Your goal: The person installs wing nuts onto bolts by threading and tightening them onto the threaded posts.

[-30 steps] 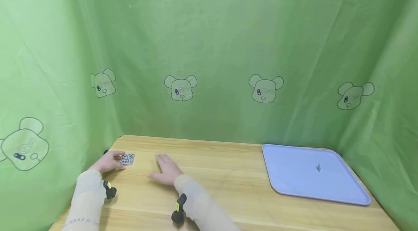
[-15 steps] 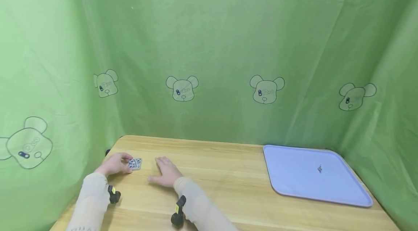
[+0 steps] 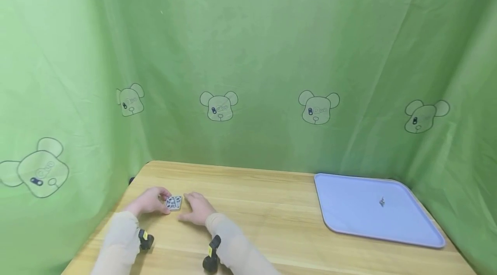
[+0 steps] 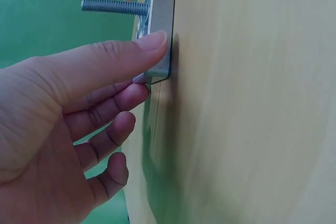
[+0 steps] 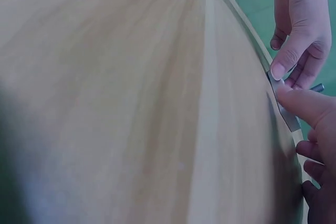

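My left hand [image 3: 150, 200] pinches a small square metal plate [image 3: 173, 203] at its left side, near the left part of the table. In the left wrist view the thumb lies along the edge of the thick plate [image 4: 164, 19], and a threaded bolt [image 4: 113, 7] sticks out from its face. Some details on that face are too small to make out. Just right of the plate is my right hand [image 3: 199, 209], its fingers extended and thumb spread. Its thumb overlaps the plate [image 5: 290, 116] in the right wrist view; contact cannot be told.
A pale blue tray [image 3: 349, 219] lies on the right of the wooden table [image 3: 264, 223], with a small metal piece [image 3: 382, 201] on it. Green curtains [image 3: 268, 137] hang around the back and sides.
My left hand has brought the plate rightward and slightly nearer to me, close to the right hand. The right hand has barely moved; the head view has shifted a little.
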`<state>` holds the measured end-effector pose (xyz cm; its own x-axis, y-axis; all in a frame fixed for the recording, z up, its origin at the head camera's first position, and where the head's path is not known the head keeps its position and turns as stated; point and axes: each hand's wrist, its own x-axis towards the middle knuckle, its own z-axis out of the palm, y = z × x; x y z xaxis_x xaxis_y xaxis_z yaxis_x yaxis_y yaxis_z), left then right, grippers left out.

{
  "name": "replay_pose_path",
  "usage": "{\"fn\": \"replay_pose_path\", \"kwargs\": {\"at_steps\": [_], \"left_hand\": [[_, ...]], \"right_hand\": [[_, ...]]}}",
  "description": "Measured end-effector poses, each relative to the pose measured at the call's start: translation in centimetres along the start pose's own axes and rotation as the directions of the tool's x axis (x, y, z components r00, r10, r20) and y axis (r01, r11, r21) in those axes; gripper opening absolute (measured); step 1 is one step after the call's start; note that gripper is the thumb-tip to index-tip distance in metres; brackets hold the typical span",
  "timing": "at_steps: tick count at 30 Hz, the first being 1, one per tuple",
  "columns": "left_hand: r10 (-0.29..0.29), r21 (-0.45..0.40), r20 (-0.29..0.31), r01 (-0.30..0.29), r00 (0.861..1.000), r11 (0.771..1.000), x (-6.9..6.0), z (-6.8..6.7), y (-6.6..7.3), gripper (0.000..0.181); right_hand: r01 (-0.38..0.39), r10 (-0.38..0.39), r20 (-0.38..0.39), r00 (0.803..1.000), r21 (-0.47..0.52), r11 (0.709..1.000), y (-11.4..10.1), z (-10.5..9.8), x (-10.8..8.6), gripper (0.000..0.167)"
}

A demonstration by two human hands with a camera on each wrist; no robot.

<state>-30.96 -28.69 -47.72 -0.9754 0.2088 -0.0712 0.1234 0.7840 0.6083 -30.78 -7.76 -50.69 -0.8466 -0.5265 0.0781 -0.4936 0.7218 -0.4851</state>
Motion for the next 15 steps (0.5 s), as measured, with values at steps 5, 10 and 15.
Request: {"fn": "replay_pose_path", "kwargs": {"at_steps": [5, 10, 15], "left_hand": [[-0.012, -0.008, -0.001, 0.012, 1.0, 1.0, -0.1, 1.3, 1.4, 0.052], [0.009, 0.003, 0.0, -0.009, 1.0, 1.0, -0.3, 2.3, 3.1, 0.05], [0.015, 0.01, -0.006, -0.015, 1.0, 1.0, -0.1, 3.6, 4.5, 0.049]], "right_hand": [[0.009, -0.009, -0.019, 1.0, -0.016, 1.0, 0.6, -0.1, -0.4, 0.073], [0.033, -0.033, -0.039, 0.999, -0.014, 0.999, 1.4, -0.5, -1.0, 0.061], [0.052, -0.051, -0.051, 0.997, 0.013, 0.999, 2.7, -1.3, -1.7, 0.053]]}}
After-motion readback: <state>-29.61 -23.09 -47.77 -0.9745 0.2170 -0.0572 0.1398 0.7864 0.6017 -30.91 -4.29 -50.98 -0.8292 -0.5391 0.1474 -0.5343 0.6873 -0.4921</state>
